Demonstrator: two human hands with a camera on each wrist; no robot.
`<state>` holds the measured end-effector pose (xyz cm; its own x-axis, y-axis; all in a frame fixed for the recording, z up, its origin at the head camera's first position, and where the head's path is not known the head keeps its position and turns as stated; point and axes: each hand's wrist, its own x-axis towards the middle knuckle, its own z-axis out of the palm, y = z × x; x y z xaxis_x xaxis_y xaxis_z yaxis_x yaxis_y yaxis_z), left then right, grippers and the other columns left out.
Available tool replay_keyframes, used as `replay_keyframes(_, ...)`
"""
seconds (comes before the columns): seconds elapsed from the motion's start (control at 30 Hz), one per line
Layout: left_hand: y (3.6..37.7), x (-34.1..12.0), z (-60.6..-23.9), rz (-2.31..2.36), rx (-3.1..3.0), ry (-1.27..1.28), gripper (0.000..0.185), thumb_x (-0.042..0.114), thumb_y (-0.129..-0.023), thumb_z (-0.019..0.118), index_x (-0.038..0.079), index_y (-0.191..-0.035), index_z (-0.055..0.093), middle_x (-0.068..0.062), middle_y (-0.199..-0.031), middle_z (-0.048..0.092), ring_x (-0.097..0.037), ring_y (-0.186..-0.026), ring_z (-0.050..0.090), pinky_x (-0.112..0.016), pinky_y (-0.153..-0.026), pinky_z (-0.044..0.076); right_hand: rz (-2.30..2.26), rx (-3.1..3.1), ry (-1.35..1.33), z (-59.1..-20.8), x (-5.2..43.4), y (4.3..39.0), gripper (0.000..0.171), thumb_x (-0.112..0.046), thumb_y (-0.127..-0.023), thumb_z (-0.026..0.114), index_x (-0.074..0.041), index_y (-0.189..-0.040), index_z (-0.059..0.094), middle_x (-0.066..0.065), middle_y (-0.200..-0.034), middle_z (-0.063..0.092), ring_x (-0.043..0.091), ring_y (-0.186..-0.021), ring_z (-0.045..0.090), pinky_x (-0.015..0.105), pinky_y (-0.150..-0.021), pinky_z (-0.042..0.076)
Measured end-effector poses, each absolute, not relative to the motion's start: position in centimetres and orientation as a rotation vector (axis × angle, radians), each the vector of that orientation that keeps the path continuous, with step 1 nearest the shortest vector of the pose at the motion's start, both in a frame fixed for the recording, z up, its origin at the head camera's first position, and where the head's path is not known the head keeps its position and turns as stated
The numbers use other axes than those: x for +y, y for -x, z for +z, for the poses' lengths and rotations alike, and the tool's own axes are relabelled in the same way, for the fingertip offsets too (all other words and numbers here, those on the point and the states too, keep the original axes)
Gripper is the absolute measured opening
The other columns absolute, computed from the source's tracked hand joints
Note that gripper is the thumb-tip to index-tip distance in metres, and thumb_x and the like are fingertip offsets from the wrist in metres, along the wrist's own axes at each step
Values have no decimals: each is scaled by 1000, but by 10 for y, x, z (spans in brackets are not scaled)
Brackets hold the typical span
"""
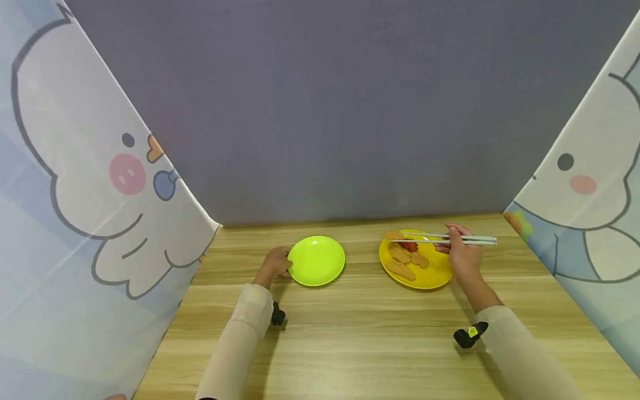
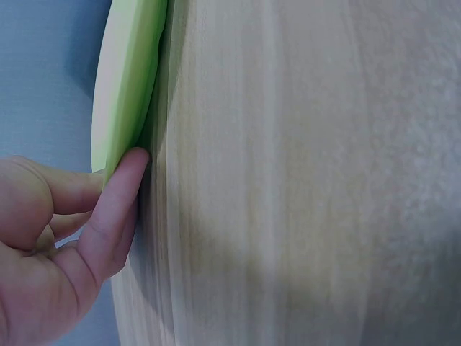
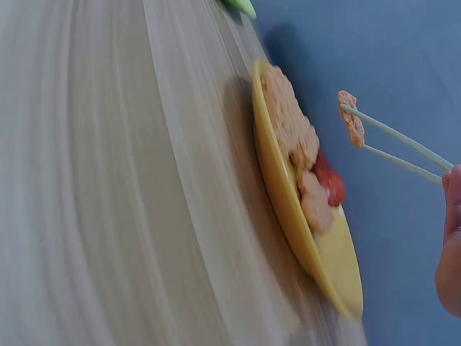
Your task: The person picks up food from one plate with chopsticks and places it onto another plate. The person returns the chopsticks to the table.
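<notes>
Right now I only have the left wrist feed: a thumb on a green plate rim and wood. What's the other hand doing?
Observer: The right hand holds chopsticks over a yellow plate.
Operator: Anything in the chopsticks?
Observer: Yes, a breaded piece is pinched at the tips, lifted clear of the plate.
Operator: What's left on that plate?
Observer: Several more breaded pieces and something red among them.
Operator: Is my green plate loaded?
Observer: No, the green plate shows nothing on it in the head view; the left hand touches its left edge.
</notes>
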<state>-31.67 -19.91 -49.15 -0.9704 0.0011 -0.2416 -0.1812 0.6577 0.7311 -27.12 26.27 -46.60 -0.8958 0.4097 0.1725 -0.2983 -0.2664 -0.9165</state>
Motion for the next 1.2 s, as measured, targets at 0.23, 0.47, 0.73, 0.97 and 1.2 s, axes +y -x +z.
replay_keyframes(0.23, 320, -201, -495, 1231, 2634, 163, 55, -6, -91, 60, 0, -145, 54, -29, -131, 62, -28, -82, 75, -34, -66, 66, 2191, -1455, 199, -471, 285, 268, 15, -7, -102, 57, -3, -106, 71, 6, -81, 66, 14, -53, 71, 24, -51, 60)
replay_keyframes(0.47, 324, -202, -496, 1211, 2634, 164, 55, -5, -91, 61, 2, -145, 55, -28, -129, 63, -25, -78, 74, -32, -63, 65, 2192, -1359, 241, -477, 301, 262, 15, -5, -101, 58, -2, -104, 72, 8, -79, 65, 17, -52, 71, 27, -50, 60)
replay_keyframes(0.73, 326, -201, -497, 1205, 2620, 179, 55, -3, -93, 63, 2, -147, 52, -28, -130, 62, -27, -81, 74, -32, -64, 65, 2185, -1274, 331, -490, 316, 260, 13, -4, -99, 60, -2, -102, 73, 7, -74, 68, 17, -49, 70, 27, -46, 59)
replay_keyframes(0.97, 324, -202, -498, 1213, 2632, 166, 52, -2, -94, 62, 1, -146, 53, -28, -131, 62, -29, -86, 74, -34, -66, 66, 2159, -1306, 367, -501, 324, 262, 14, -6, -99, 61, -1, -104, 73, 6, -73, 69, 16, -49, 70, 26, -45, 58)
replay_keyframes(1.2, 321, -202, -496, 1232, 2626, 162, 51, -2, -95, 63, 1, -146, 53, -28, -130, 63, -30, -87, 75, -34, -68, 66, 2138, -1380, 410, -499, 326, 259, 15, -8, -100, 60, 0, -106, 72, 6, -74, 67, 16, -49, 70, 26, -45, 58)
